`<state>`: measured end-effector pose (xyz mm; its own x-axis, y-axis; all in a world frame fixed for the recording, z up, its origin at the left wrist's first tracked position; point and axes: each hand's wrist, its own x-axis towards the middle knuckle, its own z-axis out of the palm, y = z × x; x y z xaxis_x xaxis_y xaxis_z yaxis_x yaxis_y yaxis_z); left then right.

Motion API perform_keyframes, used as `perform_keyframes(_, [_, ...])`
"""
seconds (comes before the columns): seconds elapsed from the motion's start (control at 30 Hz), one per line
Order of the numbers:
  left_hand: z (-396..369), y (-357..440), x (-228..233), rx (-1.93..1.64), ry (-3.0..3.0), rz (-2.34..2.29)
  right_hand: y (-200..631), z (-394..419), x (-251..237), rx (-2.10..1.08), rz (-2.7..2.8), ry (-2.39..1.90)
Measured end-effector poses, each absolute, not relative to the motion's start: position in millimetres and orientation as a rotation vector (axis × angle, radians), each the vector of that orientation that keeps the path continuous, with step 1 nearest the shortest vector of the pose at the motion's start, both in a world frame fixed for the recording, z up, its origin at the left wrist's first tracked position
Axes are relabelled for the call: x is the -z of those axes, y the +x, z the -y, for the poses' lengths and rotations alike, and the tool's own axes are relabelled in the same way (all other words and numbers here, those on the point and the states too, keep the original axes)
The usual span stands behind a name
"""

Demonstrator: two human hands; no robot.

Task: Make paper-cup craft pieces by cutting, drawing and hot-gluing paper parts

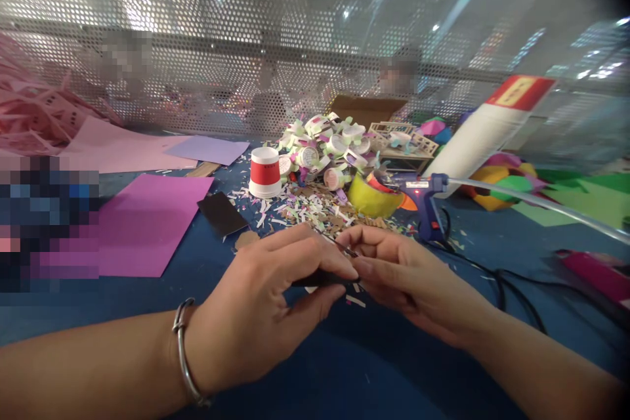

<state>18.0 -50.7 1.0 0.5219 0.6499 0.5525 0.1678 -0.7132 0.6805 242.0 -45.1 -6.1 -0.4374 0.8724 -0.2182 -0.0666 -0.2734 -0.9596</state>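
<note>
My left hand (270,295), with a silver bangle at its wrist, pinches a dark flat piece (319,278) that looks like black card. The fingers of my right hand (403,269) are closed at the right end of that piece, fingertips touching or nearly touching those of the left. A thin dark edge shows between the hands; the rest is hidden by fingers. Just beyond the left hand, another black card (224,214) lies flat on the blue table. Paper scraps (315,205) are scattered beyond both hands.
A red-and-white paper cup (266,174) stands upside down beside a heap of paper-trimmed cups (339,141). A blue glue gun (429,210) with a clear stick rests by a yellow ring (375,198). Its cable trails right. Purple paper (157,223) lies left; a white roll (472,138) leans right.
</note>
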Motion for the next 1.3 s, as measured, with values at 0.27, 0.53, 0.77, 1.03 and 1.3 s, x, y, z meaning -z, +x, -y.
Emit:
perform_keyframes(0.27, [46.4, 18.4, 1.5, -1.145, 2.271, -0.64, 238.1, 49.6, 2.0, -1.75, 1.321, -1.052])
perform_keyframes(0.53, [47.2, 16.9, 0.9, -1.196, 2.008, -0.829, 237.9, 50.7, 2.7, -1.661, 1.239, -1.008])
perform_keyframes(0.77, [46.4, 30.9, 1.4, -1.032, 0.887, -0.825, 235.7, 52.6, -0.3, -1.519, 1.253, -1.005])
perform_keyframes(1.03, [58.8, 39.3, 3.7, -1.01, 0.739, -0.73, 230.3, 54.2, 3.2, -1.502, 1.38, -1.024])
perform_keyframes(1.3, [51.1, 37.6, 4.7, -0.938, 0.869, -0.78, 227.6, 54.8, 4.0, -1.474, 1.427, -1.059])
